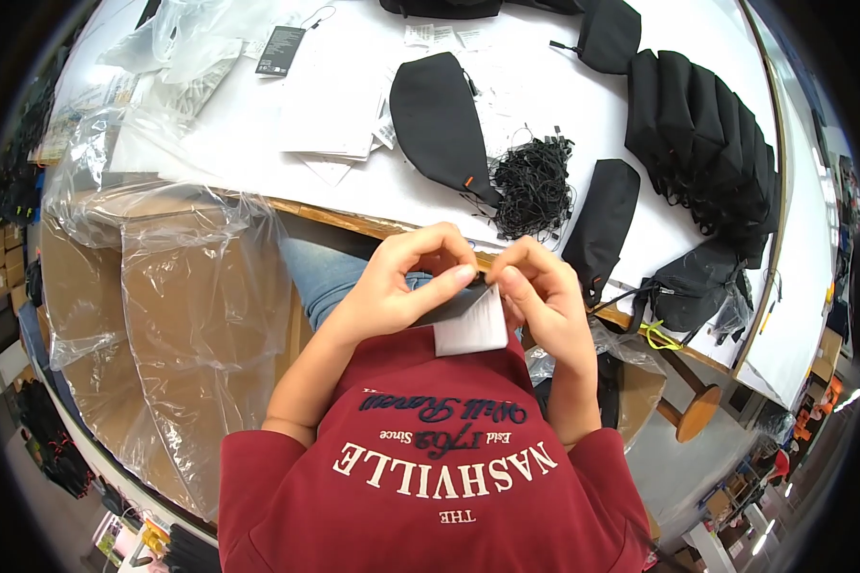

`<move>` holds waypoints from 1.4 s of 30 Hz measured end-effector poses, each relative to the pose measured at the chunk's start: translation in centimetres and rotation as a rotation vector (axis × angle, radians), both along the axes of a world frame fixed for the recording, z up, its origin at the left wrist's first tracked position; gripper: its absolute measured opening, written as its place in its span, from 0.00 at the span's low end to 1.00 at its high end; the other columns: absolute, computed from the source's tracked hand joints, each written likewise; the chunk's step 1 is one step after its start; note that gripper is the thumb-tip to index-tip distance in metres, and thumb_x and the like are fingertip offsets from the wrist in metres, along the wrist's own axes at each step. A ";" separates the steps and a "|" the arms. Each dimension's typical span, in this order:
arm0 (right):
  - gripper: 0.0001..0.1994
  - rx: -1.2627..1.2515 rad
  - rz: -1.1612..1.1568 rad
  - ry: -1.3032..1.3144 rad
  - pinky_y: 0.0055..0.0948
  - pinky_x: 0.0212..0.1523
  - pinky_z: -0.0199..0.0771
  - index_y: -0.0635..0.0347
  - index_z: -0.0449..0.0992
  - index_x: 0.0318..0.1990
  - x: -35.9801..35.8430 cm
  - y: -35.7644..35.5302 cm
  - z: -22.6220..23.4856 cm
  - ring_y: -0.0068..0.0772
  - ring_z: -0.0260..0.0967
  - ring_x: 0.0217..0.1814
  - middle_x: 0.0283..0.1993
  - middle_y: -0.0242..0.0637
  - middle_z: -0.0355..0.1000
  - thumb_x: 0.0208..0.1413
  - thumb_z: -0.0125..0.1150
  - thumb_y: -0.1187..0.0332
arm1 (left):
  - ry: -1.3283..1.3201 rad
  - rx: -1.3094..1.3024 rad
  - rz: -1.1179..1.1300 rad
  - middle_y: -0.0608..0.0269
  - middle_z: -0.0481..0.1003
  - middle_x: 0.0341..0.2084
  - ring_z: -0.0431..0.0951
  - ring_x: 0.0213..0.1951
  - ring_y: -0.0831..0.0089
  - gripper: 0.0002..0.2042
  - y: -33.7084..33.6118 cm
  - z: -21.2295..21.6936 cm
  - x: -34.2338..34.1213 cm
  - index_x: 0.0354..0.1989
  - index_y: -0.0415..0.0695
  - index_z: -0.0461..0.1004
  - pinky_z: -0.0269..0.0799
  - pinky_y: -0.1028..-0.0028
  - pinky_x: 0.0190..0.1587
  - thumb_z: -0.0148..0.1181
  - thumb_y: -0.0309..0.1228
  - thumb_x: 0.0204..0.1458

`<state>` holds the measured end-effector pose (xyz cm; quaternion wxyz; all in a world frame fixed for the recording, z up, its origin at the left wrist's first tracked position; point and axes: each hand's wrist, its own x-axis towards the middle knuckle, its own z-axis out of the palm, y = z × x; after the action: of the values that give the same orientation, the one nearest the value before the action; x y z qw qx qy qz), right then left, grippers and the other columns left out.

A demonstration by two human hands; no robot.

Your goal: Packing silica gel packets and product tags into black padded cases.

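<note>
Close to my body, at the table's front edge, both hands meet over hang tags. The fingers of my left hand [416, 277] are pinched at a small dark bit by the top of the tags. My right hand [547, 301] pinches beside it, thumb and forefinger at the upper corner of a white tag [473, 329]. A dark tag [449, 308] shows behind the white one, partly covered by my left hand. Just beyond, on the table, are a black waist bag [438, 119] with a small orange tab and a tangled heap of black tag strings [533, 183].
A row of black bags [702, 134] stands at the right, with a black pouch [604, 220] nearer me. White papers [330, 115] and a black hang tag [280, 51] lie at the back left. Clear plastic covers cardboard boxes [196, 334] to my left.
</note>
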<state>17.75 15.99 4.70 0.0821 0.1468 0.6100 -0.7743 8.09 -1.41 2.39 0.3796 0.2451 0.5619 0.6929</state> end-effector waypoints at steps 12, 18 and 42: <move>0.06 0.059 -0.009 -0.084 0.15 0.19 0.57 0.66 0.74 0.33 0.7 0.8 -0.9 0.11 0.58 0.18 0.25 0.29 0.72 0.58 0.57 0.71 | 1.211 -0.511 0.330 0.69 0.73 0.44 0.64 0.50 0.65 0.12 4.0 -6.5 -2.8 0.37 0.52 0.79 0.56 0.66 0.53 0.63 0.26 0.41; 0.04 0.564 -0.178 -0.034 0.17 0.18 0.52 0.61 0.78 0.31 -1.5 0.2 -1.3 0.11 0.54 0.17 0.14 0.25 0.64 0.53 0.62 0.70 | 1.129 -0.426 0.727 0.71 0.70 0.31 0.63 0.38 0.69 0.11 1.1 -3.4 -0.8 0.29 0.53 0.79 0.53 0.71 0.43 0.69 0.28 0.34; 0.05 -0.151 -0.260 0.278 0.19 0.37 0.65 0.62 0.68 0.38 -2.0 0.3 -0.1 0.20 0.66 0.34 0.32 0.34 0.71 0.56 0.57 0.75 | 0.085 0.131 0.668 0.61 0.73 0.30 0.67 0.29 0.82 0.02 -2.6 1.5 1.4 0.35 0.37 0.70 0.63 0.82 0.35 0.54 0.20 0.53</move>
<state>15.80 16.29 4.65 -0.0929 0.1097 0.5317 -0.8347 9.48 -4.04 3.89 0.0914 0.0997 0.5807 0.8028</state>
